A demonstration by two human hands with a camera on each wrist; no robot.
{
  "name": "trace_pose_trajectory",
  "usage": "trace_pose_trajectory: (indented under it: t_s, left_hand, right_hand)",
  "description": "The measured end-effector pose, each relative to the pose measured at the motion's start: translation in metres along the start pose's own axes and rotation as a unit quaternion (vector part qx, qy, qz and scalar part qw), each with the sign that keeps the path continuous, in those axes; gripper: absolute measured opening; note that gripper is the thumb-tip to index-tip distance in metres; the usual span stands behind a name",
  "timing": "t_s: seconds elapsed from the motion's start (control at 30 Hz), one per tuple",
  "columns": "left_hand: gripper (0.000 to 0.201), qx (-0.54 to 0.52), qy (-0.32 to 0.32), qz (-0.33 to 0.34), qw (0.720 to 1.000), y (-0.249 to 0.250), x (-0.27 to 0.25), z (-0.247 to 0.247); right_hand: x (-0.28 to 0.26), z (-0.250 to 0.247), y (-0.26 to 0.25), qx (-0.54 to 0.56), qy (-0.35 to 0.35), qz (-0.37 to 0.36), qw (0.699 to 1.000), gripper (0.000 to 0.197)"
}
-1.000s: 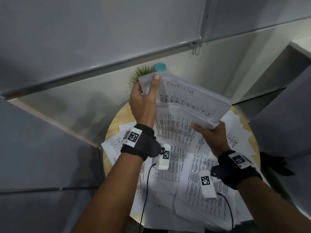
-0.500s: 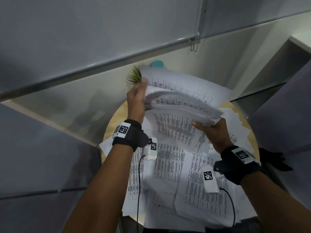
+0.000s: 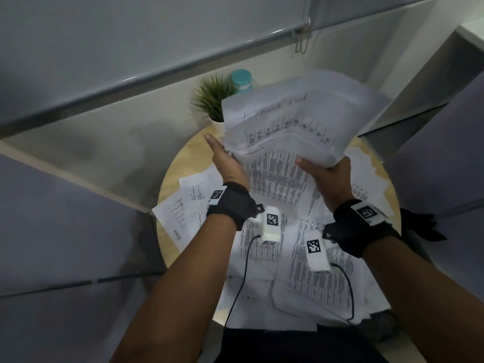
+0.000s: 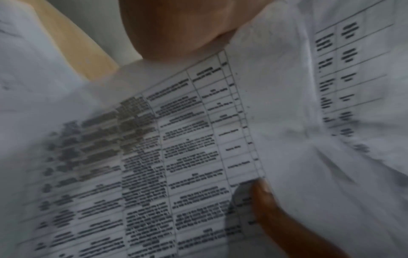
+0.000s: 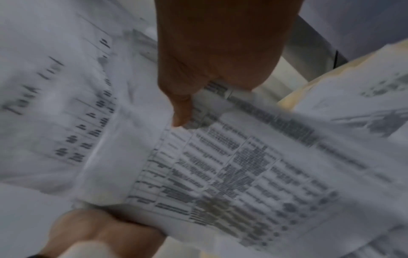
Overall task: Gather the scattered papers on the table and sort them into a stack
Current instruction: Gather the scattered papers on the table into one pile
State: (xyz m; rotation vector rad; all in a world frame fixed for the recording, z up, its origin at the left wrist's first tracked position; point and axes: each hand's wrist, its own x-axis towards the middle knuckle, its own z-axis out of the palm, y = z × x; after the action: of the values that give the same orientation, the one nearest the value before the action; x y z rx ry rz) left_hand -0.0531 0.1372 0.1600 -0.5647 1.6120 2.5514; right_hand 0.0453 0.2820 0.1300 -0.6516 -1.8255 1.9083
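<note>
The round surface [image 3: 180, 163] carries loose papers [image 3: 322, 279], which lie below both hands and nearer the person. Above them the bundle [image 3: 288, 121] hangs tilted, its long axis running left to right. The right hand [image 3: 327, 176] pinches the bundle's near corner, thumb on top. The left hand [image 3: 227, 166], fingers [image 3: 213, 144] straight, presses the left edge and is probably the freer to reach down. The top sheet [image 5: 44, 104] is headed "Task List", blurred.

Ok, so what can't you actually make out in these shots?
- Print on the held bundle: motion-blurred in every view, unreadable.
- Fingers of the right hand: head view, hidden under the bundle.
- Teal-capped bottle: head view, body behind the plant and bundle.
- Table: head view, mostly covered by loose papers and arms.
</note>
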Motion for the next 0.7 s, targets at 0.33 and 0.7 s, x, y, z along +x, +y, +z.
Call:
trace_pose_trajectory:
  t_s: [0.33,0.7]
  left_hand:
    - [0.066,0.063,0.007,0.006,0.998,-0.014,-0.020,-0.019]
    - [0.030,0.087,-0.084,0.028,0.992,-0.043,-0.015,-0.047]
  right_hand:
    - [-0.020,-0.014,-0.021,-0.006,0.049,-0.020,0.999,0.040]
    - [-0.039,-0.007,-0.019,0.088,0.103,0.018,0.991,0.018]
